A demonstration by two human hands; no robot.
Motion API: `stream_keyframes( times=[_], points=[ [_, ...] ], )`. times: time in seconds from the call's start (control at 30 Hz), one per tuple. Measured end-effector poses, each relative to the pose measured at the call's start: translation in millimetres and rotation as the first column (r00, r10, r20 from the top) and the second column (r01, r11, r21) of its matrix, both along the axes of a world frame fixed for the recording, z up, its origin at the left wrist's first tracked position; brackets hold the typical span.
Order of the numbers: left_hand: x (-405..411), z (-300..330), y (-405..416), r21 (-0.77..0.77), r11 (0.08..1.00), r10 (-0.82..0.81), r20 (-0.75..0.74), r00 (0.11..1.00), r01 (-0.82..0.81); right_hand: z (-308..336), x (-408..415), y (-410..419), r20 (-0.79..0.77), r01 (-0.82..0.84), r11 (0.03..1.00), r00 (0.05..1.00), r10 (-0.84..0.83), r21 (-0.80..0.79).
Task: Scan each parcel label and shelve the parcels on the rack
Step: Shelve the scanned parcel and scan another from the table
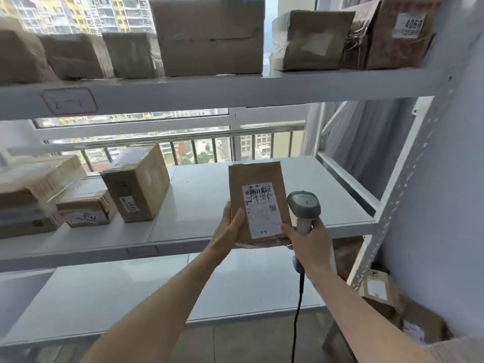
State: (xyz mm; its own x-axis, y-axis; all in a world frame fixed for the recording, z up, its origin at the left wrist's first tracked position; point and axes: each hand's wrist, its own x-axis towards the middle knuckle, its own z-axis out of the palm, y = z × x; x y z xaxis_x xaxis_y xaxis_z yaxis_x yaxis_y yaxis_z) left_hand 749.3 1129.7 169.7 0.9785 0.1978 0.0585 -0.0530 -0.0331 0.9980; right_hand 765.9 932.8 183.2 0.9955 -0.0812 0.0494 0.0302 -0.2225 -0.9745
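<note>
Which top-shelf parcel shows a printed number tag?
The dark brown parcel at the far right of the top shelf; its white tag reads 4068. The others show none.

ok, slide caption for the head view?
Left hand holds labelled parcel above middle shelf; right hand grips scanner.
</note>
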Motion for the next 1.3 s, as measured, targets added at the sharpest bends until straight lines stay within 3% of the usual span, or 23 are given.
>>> stream_keyframes(
  times=[0.4, 0.7, 0.83, 0.97, 1.3],
  points=[
    [58, 38, 137, 0.206, 0.942, 0.304, -0.176, 0.936, -0.267, 23, 84, 137, -0.018, -0.169, 0.975, 0.986, 0.168, -0.147],
    [90, 22, 199, 0.447, 0.79, 0.534, -0.167, 0.829, -0.419, 22, 130, 203, -0.098, -0.311, 0.918, 0.95, 0.295, -0.247],
    [99, 29, 218, 0.591, 0.715, 0.543, -0.132, 0.829, -0.374, 20, 141, 232, -0.145, -0.323, 0.906, 0.945, 0.293, -0.273],
    [110, 32, 235, 0.696, 0.674, 0.509, -0.194, 0.838, -0.248, 16, 147, 254, -0.177, -0.311, 0.907, 0.947, 0.27, -0.283],
    [128, 22, 253, 0.772, 0.626, 0.482, -0.274, 0.832, -0.108, 3, 150, 280, -0.208, -0.284, 0.912, 0.951, 0.229, -0.297]
  ],
)
